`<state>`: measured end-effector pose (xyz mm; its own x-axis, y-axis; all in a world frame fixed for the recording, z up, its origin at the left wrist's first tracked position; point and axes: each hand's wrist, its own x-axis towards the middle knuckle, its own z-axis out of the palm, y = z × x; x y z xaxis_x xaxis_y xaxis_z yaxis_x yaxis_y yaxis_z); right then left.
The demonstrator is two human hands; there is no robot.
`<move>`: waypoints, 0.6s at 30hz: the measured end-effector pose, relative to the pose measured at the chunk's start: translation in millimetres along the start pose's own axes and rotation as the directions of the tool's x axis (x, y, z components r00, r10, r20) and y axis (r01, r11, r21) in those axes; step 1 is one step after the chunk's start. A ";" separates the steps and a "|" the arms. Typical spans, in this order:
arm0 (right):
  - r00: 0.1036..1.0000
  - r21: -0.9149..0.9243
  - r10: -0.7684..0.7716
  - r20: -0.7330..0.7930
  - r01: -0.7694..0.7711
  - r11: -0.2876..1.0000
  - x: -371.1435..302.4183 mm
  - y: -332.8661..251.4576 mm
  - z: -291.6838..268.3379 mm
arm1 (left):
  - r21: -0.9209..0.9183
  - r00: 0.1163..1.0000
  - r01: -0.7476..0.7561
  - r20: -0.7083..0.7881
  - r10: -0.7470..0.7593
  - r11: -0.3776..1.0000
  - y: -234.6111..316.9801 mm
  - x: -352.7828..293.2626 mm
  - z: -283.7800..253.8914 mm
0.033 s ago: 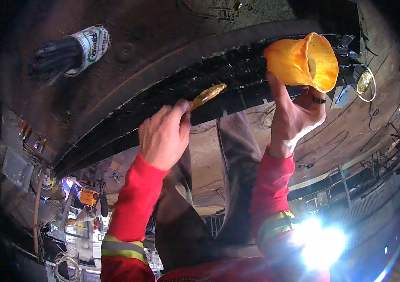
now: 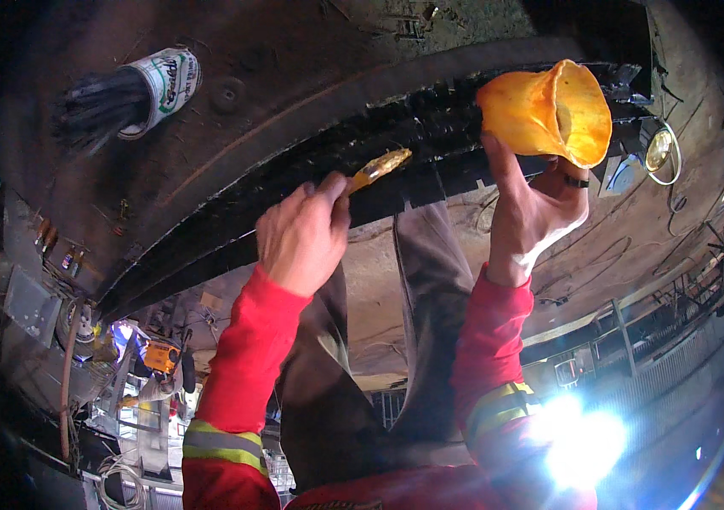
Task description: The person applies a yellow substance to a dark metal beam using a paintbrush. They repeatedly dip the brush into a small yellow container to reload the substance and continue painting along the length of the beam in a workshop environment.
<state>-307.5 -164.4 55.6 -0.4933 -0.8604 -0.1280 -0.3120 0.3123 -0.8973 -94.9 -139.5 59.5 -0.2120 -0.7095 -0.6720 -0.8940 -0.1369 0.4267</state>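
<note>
The brushing looks best done with short, light strokes that keep the paintbrush point(image 2: 376, 169) tip flat on the black curved band point(image 2: 311, 174), the orange cup point(image 2: 546, 110) held near for reloading; the left hand point(image 2: 302, 236) is fisted around the brush handle, forearm raised; the right hand point(image 2: 532, 212) grips the tilted cup from below, just above the band.

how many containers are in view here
2. A yellow-orange plastic cup is held up in the right hand; a white can of dark rods lies upper left. Others may be hidden in the dark clutter.
</note>
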 end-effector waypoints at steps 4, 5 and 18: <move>1.000 0.069 0.011 -0.026 -0.009 0.998 1.9 1.5 -0.3 | -0.028 0.999 -0.034 0.007 0.034 0.999 9.3 0.8 -2.0; 0.999 0.043 -0.002 -0.040 0.004 0.999 3.5 5.2 -1.4 | -0.105 0.996 -0.061 -0.071 0.053 0.993 6.5 -3.6 -2.7; 1.000 0.000 -0.003 -0.016 0.003 1.000 4.8 7.0 3.7 | -0.082 0.999 -0.049 0.012 0.050 0.995 10.4 24.1 -2.2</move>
<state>-309.0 -167.9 47.1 -0.5052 -0.8549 -0.1181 -0.3138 0.3095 -0.8976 -108.4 -159.5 49.0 -0.2609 -0.7073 -0.6570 -0.8474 -0.1583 0.5069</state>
